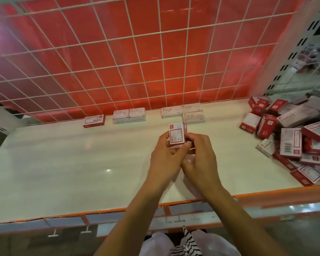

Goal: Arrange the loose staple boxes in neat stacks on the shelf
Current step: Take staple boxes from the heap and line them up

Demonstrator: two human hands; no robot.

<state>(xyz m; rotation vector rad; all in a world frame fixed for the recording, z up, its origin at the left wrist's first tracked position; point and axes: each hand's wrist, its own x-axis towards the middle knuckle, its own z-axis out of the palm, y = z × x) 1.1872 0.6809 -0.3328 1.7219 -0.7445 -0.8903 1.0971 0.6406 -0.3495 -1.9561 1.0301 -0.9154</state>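
1. Clamped between the left grip point(163, 156) and the right grip point(198, 159), fingers of both curled round it: one red-and-white staple box point(177, 134), raised over the shelf point(63, 163), in front of the wire grid point(132, 36).
2. At the foot of the wire grid, in a row: a red box point(94, 121), then two grey boxes point(129, 115) touching side by side, then three white STAPLES boxes point(185, 112), one of them just in front.
3. Near the right end of the wire grid: a loose pile of boxes point(294, 141), red and grey, at all angles.
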